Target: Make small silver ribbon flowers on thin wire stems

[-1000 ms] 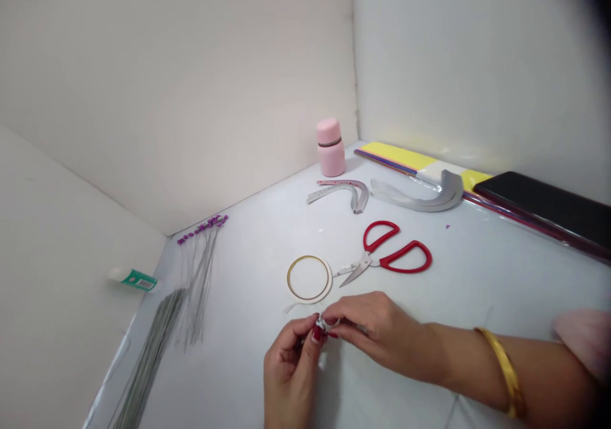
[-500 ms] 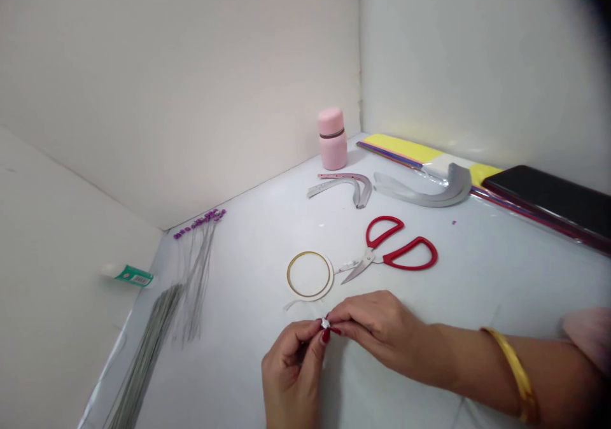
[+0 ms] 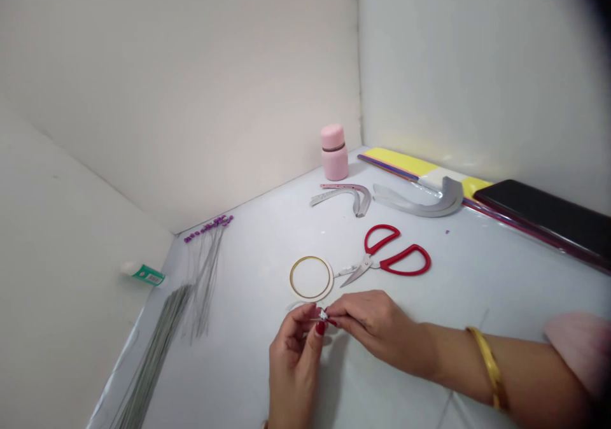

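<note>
Far left, we see purple-tipped wires (image 3: 205, 270) lying on the white surface (image 3: 248, 238). Next comes a gold-rimmed tape roll (image 3: 311, 277), just beyond our hands. Our left hand (image 3: 294, 365) and right hand (image 3: 375, 324) are together, pinching a tiny silver piece (image 3: 323, 315) between them, too small to identify, just below the roll. To the right lie red-handled scissors (image 3: 396, 251), blades toward the roll.

Scissors lie right of a tape roll (image 3: 311, 257), wires (image 3: 162, 333) far left.

Scissors point: (image 3: 367, 262)
</note>
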Demonstrator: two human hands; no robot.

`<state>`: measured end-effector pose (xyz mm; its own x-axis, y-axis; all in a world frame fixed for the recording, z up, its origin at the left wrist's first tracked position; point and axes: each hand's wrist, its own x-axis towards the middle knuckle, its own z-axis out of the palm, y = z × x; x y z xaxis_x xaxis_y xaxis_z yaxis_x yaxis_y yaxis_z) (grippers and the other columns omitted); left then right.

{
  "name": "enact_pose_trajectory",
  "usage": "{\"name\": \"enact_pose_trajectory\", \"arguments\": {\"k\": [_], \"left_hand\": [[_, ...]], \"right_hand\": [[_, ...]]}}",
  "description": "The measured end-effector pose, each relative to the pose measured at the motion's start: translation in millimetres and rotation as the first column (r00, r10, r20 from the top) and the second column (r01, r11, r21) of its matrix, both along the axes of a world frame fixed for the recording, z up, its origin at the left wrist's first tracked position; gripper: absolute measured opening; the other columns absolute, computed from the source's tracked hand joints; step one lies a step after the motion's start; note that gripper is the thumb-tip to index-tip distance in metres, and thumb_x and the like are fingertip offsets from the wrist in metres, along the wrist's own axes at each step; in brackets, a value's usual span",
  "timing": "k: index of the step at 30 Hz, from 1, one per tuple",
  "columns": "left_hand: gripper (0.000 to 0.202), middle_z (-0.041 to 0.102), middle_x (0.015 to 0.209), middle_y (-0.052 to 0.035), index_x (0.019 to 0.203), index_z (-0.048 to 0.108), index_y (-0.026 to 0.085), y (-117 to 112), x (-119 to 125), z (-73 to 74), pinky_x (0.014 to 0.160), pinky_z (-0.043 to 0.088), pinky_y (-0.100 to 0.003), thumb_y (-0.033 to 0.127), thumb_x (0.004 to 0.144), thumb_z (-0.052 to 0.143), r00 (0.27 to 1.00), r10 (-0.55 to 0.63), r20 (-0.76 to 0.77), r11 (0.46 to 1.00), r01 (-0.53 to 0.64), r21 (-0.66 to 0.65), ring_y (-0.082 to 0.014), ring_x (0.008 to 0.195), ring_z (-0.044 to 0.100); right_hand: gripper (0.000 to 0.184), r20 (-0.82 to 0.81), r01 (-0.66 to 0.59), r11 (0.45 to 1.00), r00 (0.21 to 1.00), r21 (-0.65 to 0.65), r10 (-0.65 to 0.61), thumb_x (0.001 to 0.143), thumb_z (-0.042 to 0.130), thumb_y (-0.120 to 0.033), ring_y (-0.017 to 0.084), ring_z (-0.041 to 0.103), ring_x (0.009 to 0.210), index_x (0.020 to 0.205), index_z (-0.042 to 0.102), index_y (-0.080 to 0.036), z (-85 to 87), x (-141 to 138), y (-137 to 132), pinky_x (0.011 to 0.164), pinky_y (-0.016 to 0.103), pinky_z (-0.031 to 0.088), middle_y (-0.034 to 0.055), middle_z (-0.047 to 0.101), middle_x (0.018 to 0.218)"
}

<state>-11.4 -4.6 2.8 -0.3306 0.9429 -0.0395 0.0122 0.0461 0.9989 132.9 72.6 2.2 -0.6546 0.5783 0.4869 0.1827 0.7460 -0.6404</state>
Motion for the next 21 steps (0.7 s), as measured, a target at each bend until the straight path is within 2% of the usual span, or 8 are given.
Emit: {"name": "enact_pose_trajectory", "arguments": {"k": [3, 5, 7, 10, 13, 16, 21], "left_hand": [[0.018, 0.067, 0.076, -0.0035, 0.086, 0.064, 0.015, 1, -2, 0.6, 0.068, 0.048, -0.023, 0.03, 0.079, 0.058, 0.996, -0.089, -0.01, 0.995, 0.088, -0.043, -0.0147, 0.073, 0.061], [0.016, 0.067, 0.075, -0.0033, 0.083, 0.065, 0.015, 1, -3, 0.7, 0.069, 0.047, -0.024, 0.029, 0.08, 0.057, 0.993, -0.101, -0.062, 0.994, 0.099, -0.035, -0.0147, 0.073, 0.06], [0.015, 0.068, 0.08, -0.0043, 0.084, 0.064, 0.016, -1, -5, 1.5, 0.071, 0.047, -0.025, 0.027, 0.082, 0.055, 0.987, -0.089, -0.135, 0.996, 0.091, 0.005, -0.0156, 0.076, 0.061], [0.011, 0.067, 0.083, -0.0049, 0.084, 0.063, 0.017, -6, -7, 4.2, 0.07, 0.047, -0.025, 0.023, 0.083, 0.053, 0.932, -0.062, -0.357, 0.99, 0.102, 0.094, -0.0158, 0.077, 0.061], [0.011, 0.065, 0.079, -0.0036, 0.082, 0.061, 0.018, -9, -10, 6.2, 0.068, 0.046, -0.025, 0.017, 0.083, 0.051, 0.814, -0.029, -0.581, 0.971, 0.161, 0.177, -0.0147, 0.074, 0.06], [0.011, 0.064, 0.078, -0.0032, 0.083, 0.06, 0.018, -9, -13, 5.7, 0.067, 0.046, -0.024, 0.013, 0.083, 0.05, 0.72, 0.007, -0.693, 0.952, 0.207, 0.225, -0.0139, 0.073, 0.06], [0.018, 0.065, 0.081, -0.0034, 0.09, 0.056, 0.018, -6, -13, 3.2, 0.069, 0.047, -0.024, 0.004, 0.08, 0.051, 0.614, 0.099, -0.783, 0.907, 0.267, 0.325, -0.0134, 0.075, 0.06]], "right_hand": [[0.016, -0.039, -0.012, 0.997, 0.999, 0.072, 0.015, 0.087, 0.044, -0.016, 0.012, 0.061, 0.069, 0.09, 0.06, -0.016, -3.3, 0, -1, 0.065, 0.02, 0.046, 0.0031, 0.067, 0.076], [0.016, -0.061, -0.032, 0.996, 0.997, 0.089, 0.037, 0.087, 0.044, -0.016, 0.012, 0.061, 0.07, 0.091, 0.06, -0.016, -3.8, 0, -1, 0.067, 0.021, 0.046, 0.0039, 0.067, 0.078], [0.016, -0.075, -0.048, 0.998, 0.996, 0.028, 0.05, 0.087, 0.044, -0.016, 0.012, 0.061, 0.073, 0.094, 0.059, -0.016, -1.7, 0, -2, 0.068, 0.021, 0.047, 0.0042, 0.067, 0.081], [0.017, -0.077, -0.061, 0.986, 0.996, -0.156, 0.05, 0.086, 0.047, -0.018, 0.013, 0.061, 0.074, 0.098, 0.059, -0.016, 3.4, 1, -4, 0.069, 0.022, 0.047, 0.0045, 0.067, 0.084], [0.018, -0.077, -0.116, 0.922, 0.993, -0.369, 0.094, 0.088, 0.044, -0.024, 0.012, 0.06, 0.067, 0.092, 0.059, -0.016, 5.1, 0, -6, 0.063, 0.022, 0.047, 0.0038, 0.065, 0.076], [0.022, -0.105, -0.141, 0.815, 0.99, -0.562, 0.099, 0.088, 0.044, -0.031, 0.012, 0.058, 0.061, 0.086, 0.057, -0.014, 2.8, -2, -6, 0.058, 0.022, 0.047, 0.0026, 0.061, 0.068], [0.026, -0.134, -0.18, 0.702, 0.984, -0.689, 0.12, 0.085, 0.049, -0.036, 0.011, 0.054, 0.058, 0.08, 0.057, -0.013, 2.3, -6, -7, 0.056, 0.023, 0.044, 0.0015, 0.057, 0.065]]}}
